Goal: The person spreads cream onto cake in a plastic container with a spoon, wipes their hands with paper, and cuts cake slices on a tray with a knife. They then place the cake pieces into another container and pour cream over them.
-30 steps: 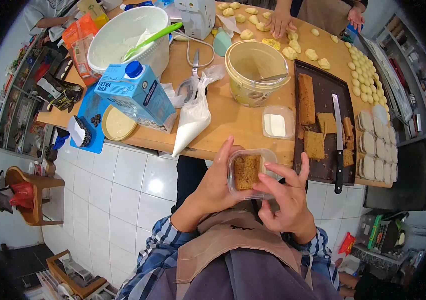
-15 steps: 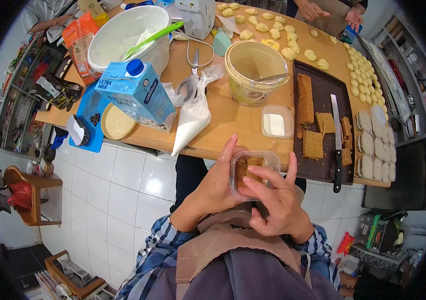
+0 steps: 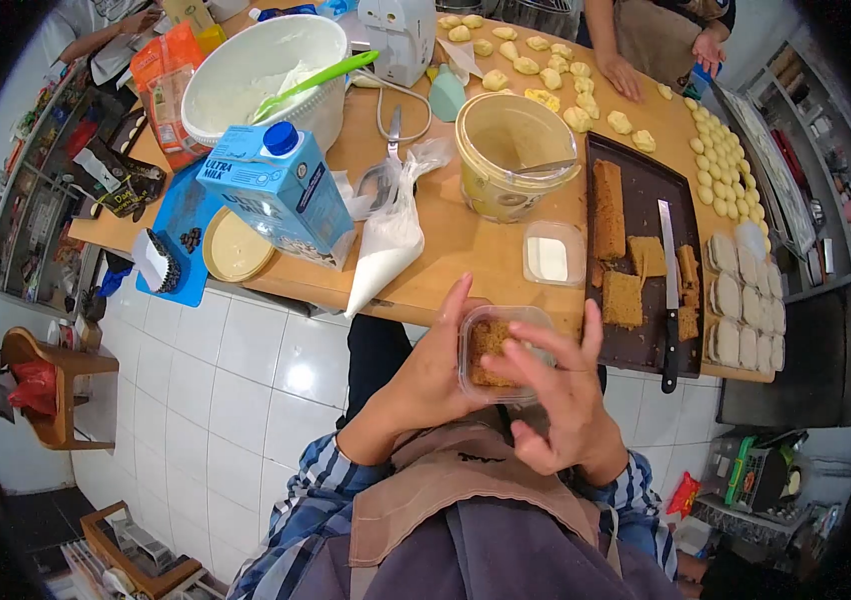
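Observation:
My left hand (image 3: 426, 368) grips a small clear plastic cup (image 3: 506, 313) in front of my apron, its thumb along the near-left side. Brown cake (image 3: 487, 345) lies inside the cup. My right hand (image 3: 568, 405) hovers over the cup's right side with its fingers apart and nothing visible between them; whether a fingertip touches the cake I cannot tell. Beyond the cup, on the table edge, is another clear cup (image 3: 554, 258) with white cream in it. A dark tray (image 3: 636, 345) to the right carries cut brown cake (image 3: 624, 298) and a black-handled bread knife (image 3: 671, 300).
A filled piping bag (image 3: 386, 250) lies beside a milk carton (image 3: 276, 195). Behind are a cream bowl (image 3: 216, 110) with a green spatula (image 3: 321, 82) and an open tub (image 3: 511, 190). Dough pieces (image 3: 581, 100) spread across the back; another person's hand (image 3: 618, 75) rests near them.
My right fingers have lifted from the cake and drawn slightly right, uncovering more of it. Across the table, the other person's hand has lowered to the tabletop.

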`<state>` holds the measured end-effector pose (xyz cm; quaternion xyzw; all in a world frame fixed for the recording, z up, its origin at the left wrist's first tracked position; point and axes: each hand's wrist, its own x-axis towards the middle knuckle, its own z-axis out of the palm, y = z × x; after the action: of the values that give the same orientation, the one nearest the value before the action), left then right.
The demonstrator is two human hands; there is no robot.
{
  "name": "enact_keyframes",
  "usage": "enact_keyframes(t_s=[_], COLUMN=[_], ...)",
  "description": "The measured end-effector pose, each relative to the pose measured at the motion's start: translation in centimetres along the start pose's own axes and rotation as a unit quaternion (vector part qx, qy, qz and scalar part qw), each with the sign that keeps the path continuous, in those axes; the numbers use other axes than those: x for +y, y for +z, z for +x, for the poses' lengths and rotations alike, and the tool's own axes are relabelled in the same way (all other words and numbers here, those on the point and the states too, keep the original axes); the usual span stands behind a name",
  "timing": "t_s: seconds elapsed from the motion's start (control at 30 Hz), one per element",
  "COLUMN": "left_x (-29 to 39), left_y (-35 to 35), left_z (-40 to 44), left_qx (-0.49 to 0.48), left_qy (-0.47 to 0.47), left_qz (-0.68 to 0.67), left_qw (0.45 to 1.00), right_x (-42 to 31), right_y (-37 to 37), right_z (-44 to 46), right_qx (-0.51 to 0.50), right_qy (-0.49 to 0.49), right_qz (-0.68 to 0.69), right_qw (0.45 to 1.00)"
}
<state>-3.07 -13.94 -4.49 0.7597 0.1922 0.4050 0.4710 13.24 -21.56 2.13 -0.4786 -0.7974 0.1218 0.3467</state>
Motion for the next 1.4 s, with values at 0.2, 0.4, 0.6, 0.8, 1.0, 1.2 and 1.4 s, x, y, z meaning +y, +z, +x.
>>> enact_keyframes(t_s=[0.2,0.4,0.6,0.8,1.0,1.2,1.4], left_x=[0.4,0.3,-0.3,0.1,0.5,0.8,0.7], left_y=[0.3,0.1,0.5,-0.1,0.2,-0.2,0.1], left_z=[0.2,-0.1,-0.2,0.0,0.2,0.6,0.7], left_qx=[-0.007,-0.01,-0.015,-0.006,-0.009,-0.006,-0.011], left_qy=[0.015,-0.006,-0.018,-0.028,0.016,0.054,0.038], left_qz=[-0.013,0.015,0.0,0.074,0.052,0.111,0.11], left_qw=[1.0,1.0,1.0,0.997,0.998,0.992,0.993], right_x=[0.7,0.8,1.0,0.8,1.2,1.5,1.2], right_y=[0.5,0.7,-0.3,-2.5,-0.7,-0.5,-1.1], right_z=[0.6,0.8,0.7,-0.5,-0.2,-0.4,-0.4], right_qx=[-0.005,0.014,0.004,0.046,0.004,0.007,0.03], right_qy=[0.011,0.006,0.026,0.06,0.056,0.05,0.053], right_qz=[-0.052,-0.064,-0.037,-0.068,-0.11,-0.122,-0.098], right_qw=[0.999,0.998,0.999,0.995,0.992,0.991,0.993])
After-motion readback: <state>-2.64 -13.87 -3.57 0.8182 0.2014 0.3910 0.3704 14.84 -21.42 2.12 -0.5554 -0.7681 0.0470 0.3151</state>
